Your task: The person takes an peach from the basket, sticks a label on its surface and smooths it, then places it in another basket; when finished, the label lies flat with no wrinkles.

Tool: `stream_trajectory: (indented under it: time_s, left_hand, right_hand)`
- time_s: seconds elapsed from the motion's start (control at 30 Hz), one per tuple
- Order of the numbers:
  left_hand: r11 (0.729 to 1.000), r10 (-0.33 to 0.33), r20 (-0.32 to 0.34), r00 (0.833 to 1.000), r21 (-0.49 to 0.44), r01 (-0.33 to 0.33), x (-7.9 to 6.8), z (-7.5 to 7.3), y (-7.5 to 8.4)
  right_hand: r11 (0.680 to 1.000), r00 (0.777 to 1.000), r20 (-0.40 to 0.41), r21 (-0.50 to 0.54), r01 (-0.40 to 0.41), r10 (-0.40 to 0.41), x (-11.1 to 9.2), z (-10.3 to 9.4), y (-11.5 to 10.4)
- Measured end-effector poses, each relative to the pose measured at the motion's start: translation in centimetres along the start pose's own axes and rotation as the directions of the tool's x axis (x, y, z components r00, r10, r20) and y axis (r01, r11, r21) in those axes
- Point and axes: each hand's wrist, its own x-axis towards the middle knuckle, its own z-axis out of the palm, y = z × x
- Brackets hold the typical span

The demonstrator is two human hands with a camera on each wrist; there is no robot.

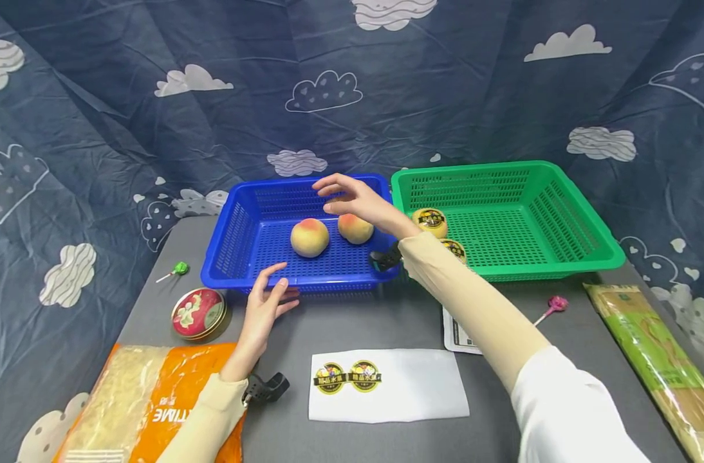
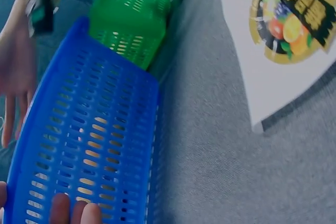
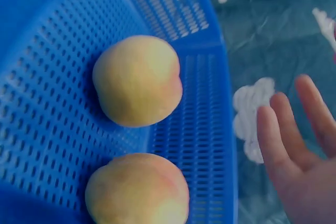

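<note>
My left hand (image 1: 264,310) is at the front wall of the blue basket (image 1: 347,281), its fingers loosely bent and holding nothing. In the left wrist view its fingertips (image 2: 60,208) overlap the slotted outer wall. Over the blue basket's back right part hovers my empty right hand (image 1: 358,200), fingers loosely extended. Two yellow-red peaches lie in this basket: one peach (image 1: 309,238) near the middle, another peach (image 1: 356,230) beneath the right hand. Two fruits with black-and-gold labels sit in the green basket (image 1: 560,267), one labelled fruit (image 1: 430,222) behind the other, which the right forearm partly covers.
A white sheet with two round stickers (image 1: 410,386) lies in front. Around it are an orange package (image 1: 172,392), a red round tin (image 1: 198,313), a green lollipop (image 1: 181,267), a pink lollipop (image 1: 557,303), a long green-and-tan pack (image 1: 653,360) and a half-covered white flat item (image 1: 457,337).
</note>
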Motion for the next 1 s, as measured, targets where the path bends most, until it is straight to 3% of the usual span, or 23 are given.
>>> stream_trajectory:
  time_s: [0.2,0.33,0.47,0.57,0.73,0.87,1.0]
  left_hand:
    - [0.999,-0.034,-0.01,0.999,-0.018,0.034,0.1,0.1,0.1]
    - [0.999,-0.014,0.002,1.0,-0.04,0.014,0.2,0.0,0.0]
    - [0.999,0.001,-0.002,1.0,-0.045,-0.001,0.2,0.0,0.0]
    - [0.999,0.007,-0.013,1.0,-0.041,-0.008,0.1,0.0,0.0]
    - [0.999,0.023,-0.017,1.0,-0.043,-0.024,0.0,0.2,0.1]
    - [0.999,0.035,-0.019,0.999,-0.04,-0.036,-0.2,0.6,0.8]
    - [0.999,0.036,-0.03,0.999,-0.027,-0.036,-0.5,0.9,1.6]
  right_hand:
    - [0.998,0.996,0.072,-0.024,-0.057,0.059,4.4,1.6,3.8]
    - [0.989,0.985,0.102,-0.062,-0.137,0.142,5.5,3.1,5.0]
    - [0.965,0.954,0.184,-0.154,-0.211,0.238,5.9,4.3,5.5]
    - [0.918,0.922,0.225,-0.318,-0.237,0.316,6.1,4.7,5.5]
    - [0.796,0.871,0.222,-0.546,-0.261,0.438,6.1,4.8,5.9]
    - [0.763,0.868,0.182,-0.579,-0.285,0.462,5.9,4.7,5.9]
    - [0.734,0.85,0.143,-0.589,-0.338,0.506,5.8,4.4,5.7]
